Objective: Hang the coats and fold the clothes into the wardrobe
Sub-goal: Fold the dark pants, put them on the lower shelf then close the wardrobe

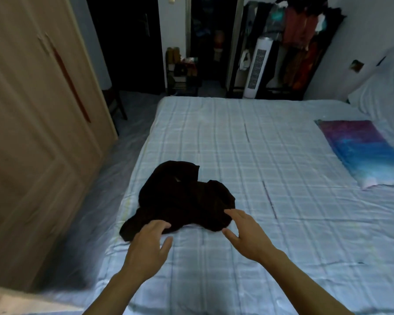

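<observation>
A crumpled black fabric garment [184, 198] lies in a heap near the left edge of the bed with the pale checked sheet [259, 155], beside the closed beige wooden wardrobe [32, 133]. The left hand [149, 242] and right hand [243, 233] reach toward its near edge, fingers spread and holding nothing, so the folding step seems to be just starting; next they need to grip the cloth and spread it flat.

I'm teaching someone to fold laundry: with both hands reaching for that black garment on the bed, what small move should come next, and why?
Probably grip the black garment at its near edge and spread it flat: it lies crumpled on the bed, and the left hand and right hand are open beside it, holding nothing.
</observation>
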A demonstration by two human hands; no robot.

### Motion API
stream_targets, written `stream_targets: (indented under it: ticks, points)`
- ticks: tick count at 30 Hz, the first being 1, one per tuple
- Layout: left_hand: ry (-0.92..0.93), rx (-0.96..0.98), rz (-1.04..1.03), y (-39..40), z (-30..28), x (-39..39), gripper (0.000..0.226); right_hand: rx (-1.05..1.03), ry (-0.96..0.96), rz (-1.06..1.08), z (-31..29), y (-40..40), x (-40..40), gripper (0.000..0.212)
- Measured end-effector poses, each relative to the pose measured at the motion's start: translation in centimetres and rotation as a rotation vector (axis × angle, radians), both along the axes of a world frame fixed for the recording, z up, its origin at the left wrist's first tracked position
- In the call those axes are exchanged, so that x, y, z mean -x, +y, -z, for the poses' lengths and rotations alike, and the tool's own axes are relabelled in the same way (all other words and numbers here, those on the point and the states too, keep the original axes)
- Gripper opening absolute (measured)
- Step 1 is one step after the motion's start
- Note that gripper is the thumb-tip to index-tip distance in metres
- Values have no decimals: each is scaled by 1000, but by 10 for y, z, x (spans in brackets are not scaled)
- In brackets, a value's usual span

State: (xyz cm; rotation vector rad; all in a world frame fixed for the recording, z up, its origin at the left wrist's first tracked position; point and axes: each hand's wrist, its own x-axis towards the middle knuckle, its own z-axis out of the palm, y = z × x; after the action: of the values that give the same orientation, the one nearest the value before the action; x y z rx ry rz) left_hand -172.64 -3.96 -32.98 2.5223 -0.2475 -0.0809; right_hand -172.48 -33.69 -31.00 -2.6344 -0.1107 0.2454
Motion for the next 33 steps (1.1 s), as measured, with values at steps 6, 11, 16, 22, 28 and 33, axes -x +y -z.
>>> stream_targets:
  ticks: [6, 11, 16, 22, 28, 33]
  points:
    - [27, -17, -32, -6, 21, -57, 29, -56, 42, 60, 33, -21, -35, 61]
    - [60, 0, 45, -20, 33, -115, 32, -33, 67, 95, 43, -18, -61, 60]
    - [83, 18, 82, -28, 48, -169, 33, -33, 88, 158, 42, -7, -108, 58]
    - [173, 12, 97, -36, 84, -201, 35, -73, 133, 181, 75, -1, -148, 57]
    - [297, -86, 115, -52, 102, -202, 45, -73, 222, 159, 102, -20, -177, 58]
    - [373, -144, 155, -80, 124, -227, 43, -77, 239, 175, 127, -38, -220, 57]
